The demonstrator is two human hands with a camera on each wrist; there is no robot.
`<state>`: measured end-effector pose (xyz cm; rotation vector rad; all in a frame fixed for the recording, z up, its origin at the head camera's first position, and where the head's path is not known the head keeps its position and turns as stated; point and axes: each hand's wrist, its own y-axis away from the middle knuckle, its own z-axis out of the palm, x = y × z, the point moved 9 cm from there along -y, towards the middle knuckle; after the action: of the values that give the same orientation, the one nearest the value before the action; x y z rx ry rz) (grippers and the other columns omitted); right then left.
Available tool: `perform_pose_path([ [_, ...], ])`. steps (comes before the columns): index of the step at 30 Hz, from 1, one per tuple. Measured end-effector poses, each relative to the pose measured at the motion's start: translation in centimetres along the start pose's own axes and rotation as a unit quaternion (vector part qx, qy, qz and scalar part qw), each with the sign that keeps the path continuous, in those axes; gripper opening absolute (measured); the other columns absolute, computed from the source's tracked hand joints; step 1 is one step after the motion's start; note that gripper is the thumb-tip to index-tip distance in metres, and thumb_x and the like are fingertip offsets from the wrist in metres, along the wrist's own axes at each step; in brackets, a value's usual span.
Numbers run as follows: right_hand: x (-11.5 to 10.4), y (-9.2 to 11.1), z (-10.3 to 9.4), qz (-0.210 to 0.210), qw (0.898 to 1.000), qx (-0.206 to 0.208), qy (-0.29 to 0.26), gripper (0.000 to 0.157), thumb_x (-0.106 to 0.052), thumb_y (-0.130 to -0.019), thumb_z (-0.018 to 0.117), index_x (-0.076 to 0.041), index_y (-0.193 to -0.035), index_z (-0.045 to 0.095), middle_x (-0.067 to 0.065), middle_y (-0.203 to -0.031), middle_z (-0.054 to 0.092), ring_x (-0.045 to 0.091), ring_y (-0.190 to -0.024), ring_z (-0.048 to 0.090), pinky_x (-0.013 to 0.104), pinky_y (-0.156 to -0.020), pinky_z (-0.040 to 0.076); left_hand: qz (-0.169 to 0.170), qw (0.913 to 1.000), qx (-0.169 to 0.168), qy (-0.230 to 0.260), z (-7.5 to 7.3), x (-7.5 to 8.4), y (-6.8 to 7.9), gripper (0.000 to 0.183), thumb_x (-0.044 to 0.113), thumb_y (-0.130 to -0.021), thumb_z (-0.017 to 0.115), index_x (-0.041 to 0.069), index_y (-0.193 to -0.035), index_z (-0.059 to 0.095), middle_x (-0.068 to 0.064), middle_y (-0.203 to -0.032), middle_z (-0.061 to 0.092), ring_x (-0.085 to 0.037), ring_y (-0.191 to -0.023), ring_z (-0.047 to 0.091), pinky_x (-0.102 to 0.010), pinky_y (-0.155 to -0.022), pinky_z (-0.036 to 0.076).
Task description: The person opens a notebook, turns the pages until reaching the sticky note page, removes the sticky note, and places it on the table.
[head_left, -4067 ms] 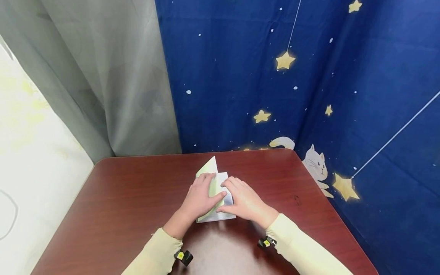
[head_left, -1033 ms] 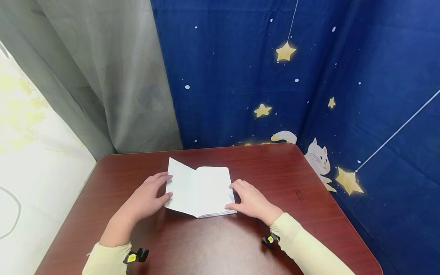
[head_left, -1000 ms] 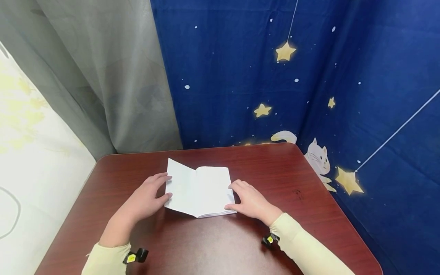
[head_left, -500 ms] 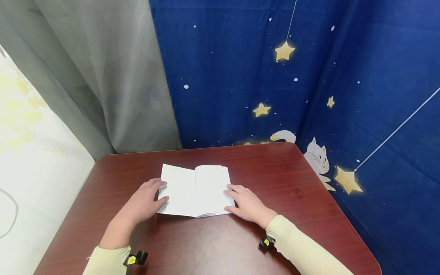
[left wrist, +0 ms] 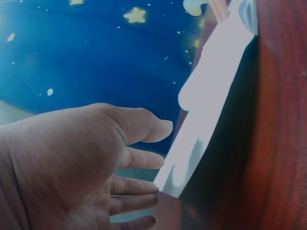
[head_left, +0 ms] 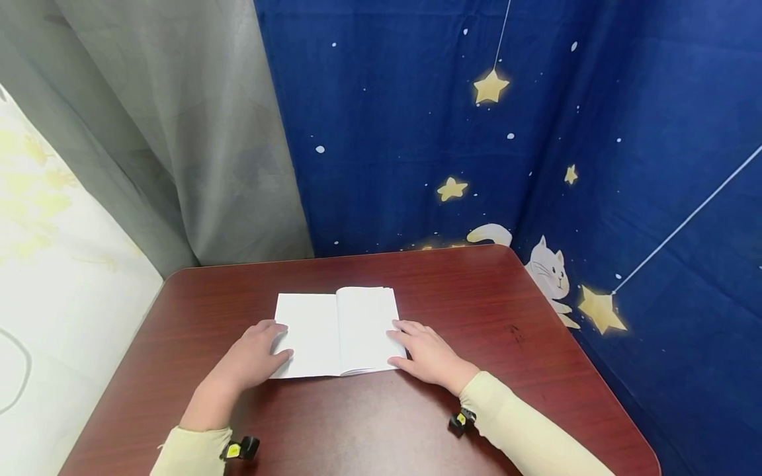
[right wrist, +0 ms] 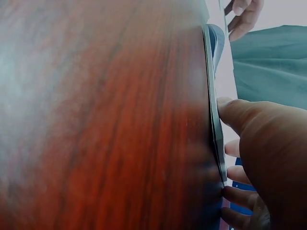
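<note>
Your booklet (head_left: 366, 327) lay spread open on the reddish-brown table (head_left: 369, 430), between your two hands, its white pages facing up. Your left hand (head_left: 253, 354) was loosely open at the booklet's left edge, thumb and fingers apart and fairly straight, gripping nothing. Your right hand (head_left: 428, 355) rested on the right edge, its relaxed fingers spread over the page margin without curling around it. The right-hand side (several leaves showed at its near edge) bulged slightly near the fold. Beyond the table hung a grey curtain (head_left: 232, 145) and a starry blue curtain (head_left: 381, 132).
</note>
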<state>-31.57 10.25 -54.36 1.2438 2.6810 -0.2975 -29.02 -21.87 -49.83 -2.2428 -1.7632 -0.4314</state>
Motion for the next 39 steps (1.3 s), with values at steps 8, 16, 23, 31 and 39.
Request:
perform_pose_path([
  [8, -0.1, 0.0, -0.1, 0.0, 1.0, -0.004, -0.001, 0.064, -0.048, -0.106, 0.074, -0.013, -0.157, 0.062, 0.015, -0.167, 0.052, 0.035, -0.154, 0.049, 0.055, -0.122, 0.042, -0.016, 0.9994, -0.004, -0.03, 1.5, -0.1, -0.1, 0.059, 0.028, -0.099, 0.078, -0.008, -0.144, 0.064, -0.036, -0.15, 0.057, -0.055, -0.141, 0.053, -0.069, -0.114, 0.045],
  [16, -0.2, -0.1, -0.1, -0.004, 1.0, -0.003, -0.002, 0.063, -0.047, -0.106, 0.073, -0.012, -0.157, 0.062, 0.015, -0.167, 0.052, 0.035, -0.153, 0.049, 0.055, -0.122, 0.043, 0.009, 0.9968, 0.003, -0.08, 3.0, 1.5, -0.5, 0.065, 0.031, -0.099, 0.078, -0.008, -0.148, 0.06, -0.039, -0.157, 0.05, -0.058, -0.149, 0.045, -0.071, -0.117, 0.041],
  [23, -0.1, 0.0, -0.2, -0.005, 1.0, 0.004, -0.012, 0.062, -0.047, -0.106, 0.075, -0.013, -0.157, 0.063, 0.016, -0.166, 0.053, 0.037, -0.151, 0.052, 0.057, -0.121, 0.043, 0.061, 0.9958, 0.01, -0.067, 4.4, 3.1, -2.2, 0.076, 0.041, -0.102, 0.076, -0.003, -0.159, 0.054, -0.034, -0.169, 0.039, -0.054, -0.158, 0.035, -0.068, -0.125, 0.033],
  [31, 0.3, 0.1, 0.2, 0.004, 1.0, -0.001, -0.006, 0.065, -0.051, -0.105, 0.074, -0.015, -0.158, 0.062, 0.013, -0.167, 0.052, 0.034, -0.153, 0.05, 0.055, -0.122, 0.042, 0.05, 0.9971, -0.046, -0.034, 6.0, 3.9, -3.7, 0.099, 0.061, -0.094, 0.08, 0.005, -0.168, 0.045, -0.025, -0.177, 0.03, -0.049, -0.164, 0.026, -0.075, -0.125, 0.025],
  [39, 0.2, 0.0, 0.0, 0.001, 1.0, -0.005, -0.011, 0.066, -0.051, -0.105, 0.075, -0.014, -0.158, 0.062, 0.014, -0.167, 0.051, 0.035, -0.153, 0.05, 0.056, -0.123, 0.041, 0.033, 0.9952, -0.089, -0.027, 7.0, 3.7, -4.1, 0.105, 0.065, -0.091, 0.081, 0.006, -0.169, 0.043, -0.024, -0.179, 0.028, -0.049, -0.165, 0.024, -0.076, -0.126, 0.021],
])
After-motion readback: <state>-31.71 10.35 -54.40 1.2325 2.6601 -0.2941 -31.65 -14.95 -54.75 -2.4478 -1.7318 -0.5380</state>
